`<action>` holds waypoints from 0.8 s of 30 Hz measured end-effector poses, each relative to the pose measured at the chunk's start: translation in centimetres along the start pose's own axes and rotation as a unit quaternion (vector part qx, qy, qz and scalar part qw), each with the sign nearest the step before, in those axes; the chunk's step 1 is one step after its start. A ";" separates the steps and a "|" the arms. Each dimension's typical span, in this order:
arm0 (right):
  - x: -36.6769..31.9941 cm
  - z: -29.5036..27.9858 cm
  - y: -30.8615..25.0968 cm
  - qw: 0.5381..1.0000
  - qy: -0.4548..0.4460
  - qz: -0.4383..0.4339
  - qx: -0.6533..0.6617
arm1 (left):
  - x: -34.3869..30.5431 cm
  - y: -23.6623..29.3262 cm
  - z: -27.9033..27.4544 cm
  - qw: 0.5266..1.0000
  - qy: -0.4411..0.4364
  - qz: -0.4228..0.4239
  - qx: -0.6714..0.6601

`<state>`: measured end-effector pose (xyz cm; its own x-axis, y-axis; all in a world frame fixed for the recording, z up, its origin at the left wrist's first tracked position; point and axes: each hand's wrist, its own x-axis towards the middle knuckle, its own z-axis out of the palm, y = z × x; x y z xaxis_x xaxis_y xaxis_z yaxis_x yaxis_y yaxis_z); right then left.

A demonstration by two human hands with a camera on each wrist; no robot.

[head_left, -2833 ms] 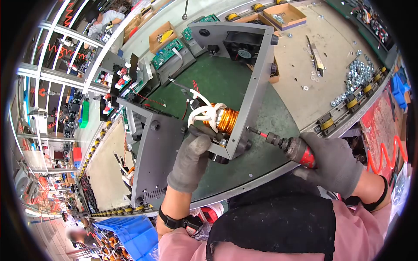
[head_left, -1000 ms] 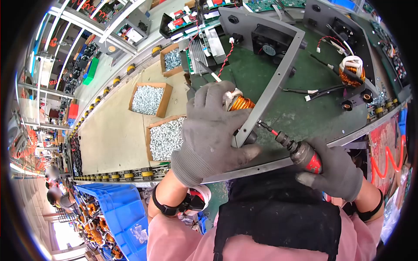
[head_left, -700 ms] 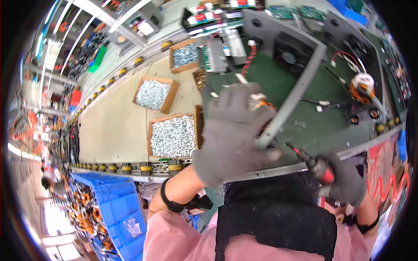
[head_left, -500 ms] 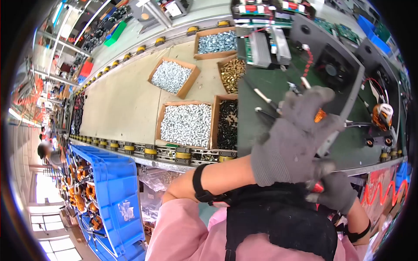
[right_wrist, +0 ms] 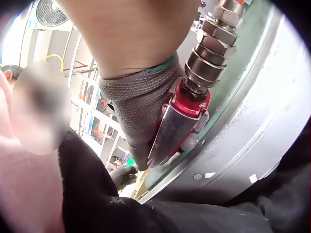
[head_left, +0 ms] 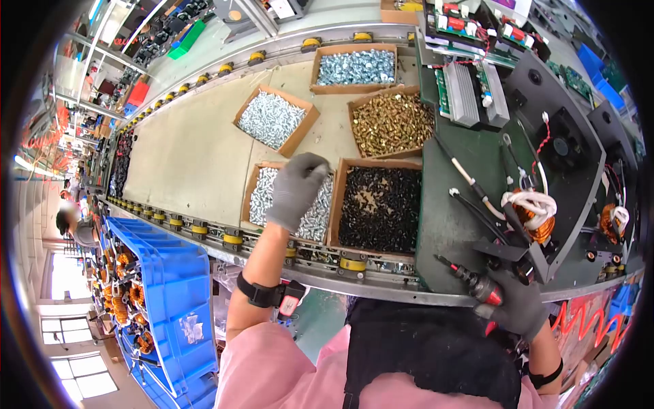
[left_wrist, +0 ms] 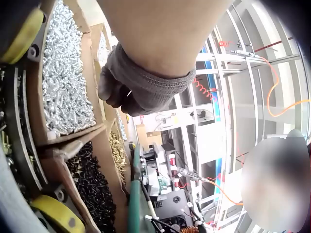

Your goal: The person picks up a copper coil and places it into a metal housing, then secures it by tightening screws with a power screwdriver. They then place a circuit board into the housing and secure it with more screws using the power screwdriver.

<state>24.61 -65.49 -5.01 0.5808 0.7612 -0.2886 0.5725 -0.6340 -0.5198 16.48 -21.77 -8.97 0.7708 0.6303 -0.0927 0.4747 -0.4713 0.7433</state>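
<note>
Left hand (head_left: 294, 194) curled above a cardboard box (left_wrist: 92, 73) of silver screws (head_left: 315, 223) by the bench's near edge (head_left: 381, 293), whether pinching anything I can't tell, right hand (head_left: 521, 307) gripping a red power screwdriver (head_left: 482, 286), beside the grey chassis (head_left: 575, 218), toward the near right corner

Driver (head_left: 486, 290) right of the screw boxes (head_left: 300, 133)

The gloved left hand (left_wrist: 138, 85) is seen with its fingers curled, just to the right of a cardboard box (left_wrist: 92, 68) filled with silver screws (left_wrist: 65, 77). Below that cardboard box, black screws (left_wrist: 95, 184) are held in a second carton (left_wrist: 103, 156), while brass-coloured screws (left_wrist: 117, 153) are shown to its lower right. At its upper left a yellow roller (left_wrist: 24, 34) is mounted, and a coiled red hose (left_wrist: 201, 88) is seen well to its right.
</note>
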 end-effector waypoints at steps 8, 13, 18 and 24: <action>0.5 -0.5 0.2 0.997 0.003 -0.073 0.015 | 12.8 -2.6 -3.5 0.915 0.102 -0.019 0.389; 1.1 -1.6 -0.6 0.993 -0.089 0.001 0.073 | 18.0 -4.6 -5.0 0.883 0.088 -0.159 0.433; 1.0 -1.2 -0.3 0.996 -0.064 -0.023 0.061 | 19.7 -7.6 -6.7 0.926 0.098 -0.138 0.338; 1.2 -1.6 -0.5 0.994 -0.070 -0.029 0.075 | 19.4 -14.0 -7.8 0.816 0.168 -0.123 -0.539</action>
<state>25.94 -64.50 -3.76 0.4571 0.8139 -0.3587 0.5033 -0.5692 -0.6501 21.46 1.86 -15.96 0.4629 0.8429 -0.2743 -0.1927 0.3977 0.8970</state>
